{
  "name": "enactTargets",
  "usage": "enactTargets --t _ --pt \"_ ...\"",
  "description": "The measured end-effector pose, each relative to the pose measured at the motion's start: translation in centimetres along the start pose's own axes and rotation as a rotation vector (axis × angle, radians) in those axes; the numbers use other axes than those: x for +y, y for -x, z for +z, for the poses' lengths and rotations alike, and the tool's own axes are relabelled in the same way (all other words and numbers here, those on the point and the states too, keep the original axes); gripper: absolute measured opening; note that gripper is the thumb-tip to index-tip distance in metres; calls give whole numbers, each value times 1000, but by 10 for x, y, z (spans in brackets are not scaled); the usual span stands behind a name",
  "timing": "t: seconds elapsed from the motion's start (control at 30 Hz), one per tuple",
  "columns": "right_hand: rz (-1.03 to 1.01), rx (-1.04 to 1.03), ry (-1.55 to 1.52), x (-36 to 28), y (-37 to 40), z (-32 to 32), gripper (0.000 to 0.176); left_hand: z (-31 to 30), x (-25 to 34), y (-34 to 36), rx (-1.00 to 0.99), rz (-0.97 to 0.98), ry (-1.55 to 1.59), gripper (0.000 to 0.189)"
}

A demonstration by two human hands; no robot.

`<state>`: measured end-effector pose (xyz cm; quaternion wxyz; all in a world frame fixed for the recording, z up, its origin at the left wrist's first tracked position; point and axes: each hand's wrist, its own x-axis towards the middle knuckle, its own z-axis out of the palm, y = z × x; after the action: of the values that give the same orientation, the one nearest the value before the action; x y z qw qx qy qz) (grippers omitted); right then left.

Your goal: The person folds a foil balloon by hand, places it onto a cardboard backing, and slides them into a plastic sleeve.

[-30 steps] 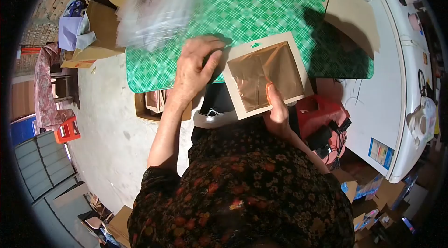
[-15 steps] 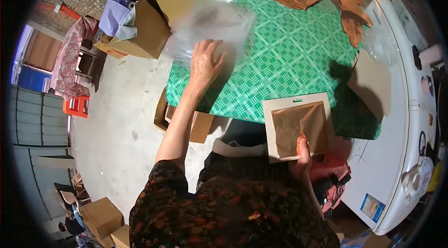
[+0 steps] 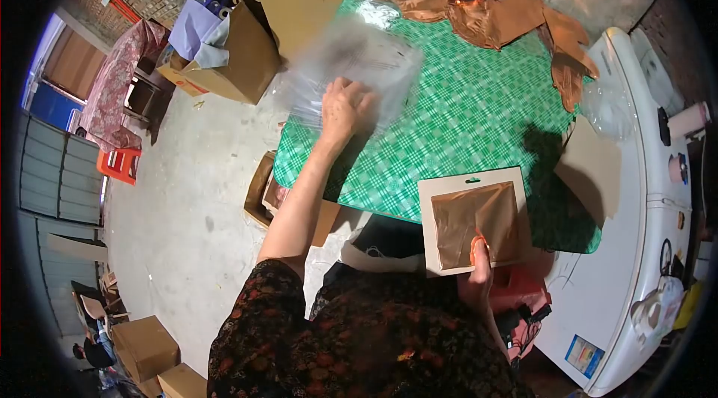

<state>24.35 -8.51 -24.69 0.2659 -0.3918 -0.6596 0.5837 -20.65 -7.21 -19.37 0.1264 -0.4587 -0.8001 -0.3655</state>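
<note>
My right hand (image 3: pixel 477 271) grips the lower edge of a cream card (image 3: pixel 434 196) with a folded copper-brown foil piece (image 3: pixel 476 222) lying on it, thumb pressed on the foil. The card hangs over the near edge of the green checked table (image 3: pixel 464 106). My left hand (image 3: pixel 345 108) reaches out to the table's left corner and rests on a stack of clear plastic bags (image 3: pixel 351 69), fingers curled over them; the bags look blurred.
A heap of copper-brown foil pieces (image 3: pixel 486 5) lies at the table's far side. A brown cardboard sheet (image 3: pixel 591 162) sits at its right edge. An open carton (image 3: pixel 224 46) stands on the concrete floor at left, another carton (image 3: pixel 262 196) below the table. A white appliance (image 3: pixel 643 196) is at right.
My left hand has stretched from beside the card out to the plastic bags at the table's left corner. The card with foil sits lower in view, my right hand still on it.
</note>
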Motion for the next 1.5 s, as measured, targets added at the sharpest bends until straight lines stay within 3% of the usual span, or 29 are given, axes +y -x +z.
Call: enactTargets --t 0.23,0.33,0.47,0.53,0.63,0.73,0.8,0.93,1.07,1.13,1.17,1.23,1.3,1.5 --pt "218 101 -458 -21 -1 12 47 -8 -1 -9 -143 -152 80 24" --pt "-114 16 -38 24 -1 -1 47 -3 -6 -17 -204 -289 184 23" --pt "-202 19 19 23 -2 -2 48 4 -18 -26 -227 -425 285 26" --pt "-138 40 -50 22 -2 -3 49 -5 -10 -30 -124 -341 213 24" --pt "218 165 -596 -12 -2 2 53 -29 18 -45 9 -144 73 22" --pt "-431 149 375 14 9 -18 57 -48 54 -52 99 113 55 12" --pt "-346 177 400 13 11 -25 58 -48 72 -50 139 321 124 11" --pt "-391 205 550 -2 23 -29 58 -35 110 -9 -146 237 337 23" --pt "-407 253 556 3 36 -36 58 -13 124 29 -276 403 339 28" --pt "-216 257 313 6 46 -41 59 -8 138 45 -290 450 375 34" --pt "-124 268 164 2 48 -42 59 -15 152 47 -302 501 445 47" --pt "-110 304 197 0 58 -47 62 -18 158 60 -417 480 371 51" --pt "-268 336 566 0 67 -59 66 -17 164 68 -442 501 326 53" --pt "-360 425 918 23 87 -79 70 -4 161 73 -351 695 259 33"
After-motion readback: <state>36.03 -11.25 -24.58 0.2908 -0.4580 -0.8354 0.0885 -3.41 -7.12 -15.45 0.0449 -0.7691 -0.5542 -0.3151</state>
